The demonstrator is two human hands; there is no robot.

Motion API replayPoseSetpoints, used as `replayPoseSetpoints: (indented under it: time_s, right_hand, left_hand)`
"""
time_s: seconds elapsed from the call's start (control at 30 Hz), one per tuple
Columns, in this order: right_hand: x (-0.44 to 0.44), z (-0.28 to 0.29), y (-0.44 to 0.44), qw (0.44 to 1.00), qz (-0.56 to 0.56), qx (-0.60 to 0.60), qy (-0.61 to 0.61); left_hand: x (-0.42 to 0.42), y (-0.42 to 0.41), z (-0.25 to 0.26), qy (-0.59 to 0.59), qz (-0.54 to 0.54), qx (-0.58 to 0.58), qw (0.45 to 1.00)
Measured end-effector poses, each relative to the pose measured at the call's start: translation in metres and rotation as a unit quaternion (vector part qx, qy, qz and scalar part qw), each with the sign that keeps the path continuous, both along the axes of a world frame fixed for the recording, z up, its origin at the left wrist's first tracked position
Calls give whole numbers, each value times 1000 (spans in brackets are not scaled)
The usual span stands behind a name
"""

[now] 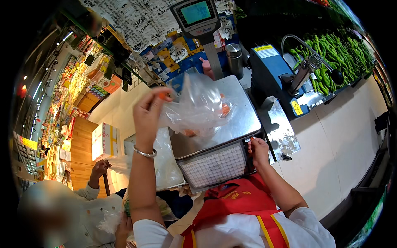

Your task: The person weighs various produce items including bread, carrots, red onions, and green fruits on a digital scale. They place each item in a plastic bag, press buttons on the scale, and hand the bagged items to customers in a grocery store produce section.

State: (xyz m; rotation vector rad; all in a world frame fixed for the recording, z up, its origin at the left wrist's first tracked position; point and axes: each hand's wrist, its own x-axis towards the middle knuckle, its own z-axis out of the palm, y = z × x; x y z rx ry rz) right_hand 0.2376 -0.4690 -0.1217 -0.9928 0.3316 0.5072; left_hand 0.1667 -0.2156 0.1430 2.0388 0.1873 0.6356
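Note:
A clear plastic bag (198, 108) with orange items in it rests on the steel pan (245, 114) of a weighing scale. My left hand (152, 108), a bangle on its wrist, is raised at the bag's left side; its fingers are curled, and whether they pinch the plastic is unclear. At the right end of the scale's key panel (214, 166), my right hand (258, 152) has its fingertips by a small pale piece, perhaps a label at the printer slot. The scale's lit display (195, 12) stands on a post behind the pan.
A blue bag-sealing machine (269, 74) and green peppers (332, 59) are at the right. Behind the pan stand a steel flask (234, 59) and a pink bottle (207, 66). Plastic bags (166, 161) lie left of the scale. Another person (90, 214) holds a bag at lower left.

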Motion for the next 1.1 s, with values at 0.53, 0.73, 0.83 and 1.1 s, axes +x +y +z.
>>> replayPoseSetpoints:
  time_s: [0.53, 0.73, 0.83, 1.1]
  right_hand:
    - [47, 116, 33, 951, 26, -51, -303]
    - [66, 117, 38, 954, -4, -7, -300]
    - [67, 117, 41, 958, -23, -16, -286]
    - [59, 122, 48, 951, 18, 45, -305]
  left_hand:
    - [-8, -18, -5, 37, -77, 551, 830]
    - [-61, 6, -26, -209, 214, 184, 936]
    - [-81, -20, -41, -172, 60, 437, 881]
    - [-61, 1, -22, -112, 94, 418, 896]
